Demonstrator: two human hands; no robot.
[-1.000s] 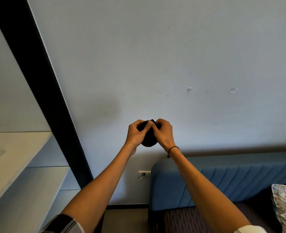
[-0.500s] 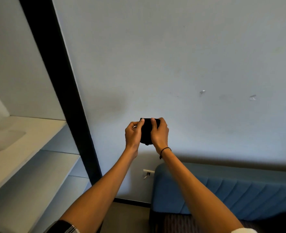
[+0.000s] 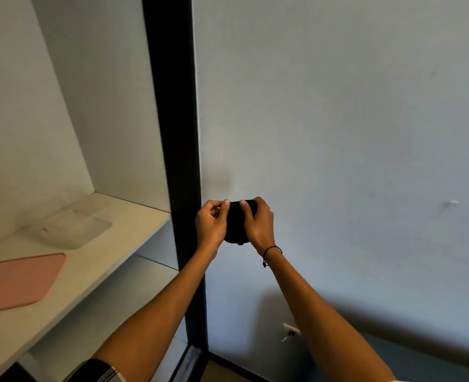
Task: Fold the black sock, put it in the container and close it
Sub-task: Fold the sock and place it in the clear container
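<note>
Two hands, left hand (image 3: pixel 210 226) and right hand (image 3: pixel 258 221), are being clenched around a rounded, bundled black sock (image 3: pixel 234 224) in mid-air; a clear plastic container (image 3: pixel 69 226) is being carried by the white shelf (image 3: pixel 112 244).

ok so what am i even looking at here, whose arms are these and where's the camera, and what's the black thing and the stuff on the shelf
There is no machine here. The single picture comes from a camera worn on a person's head, looking forward and down, so the two bare arms reaching out are that person's own. The left hand and the right hand together hold a small bundled black sock in the air in front of a pale wall. The right wrist wears a thin black cord. On the left is a white shelf beside a black upright frame. On the shelf lie a clear plastic container, open as far as I can tell, and nearer the camera a flat pink piece, possibly its lid. A wall socket sits low down.
</note>
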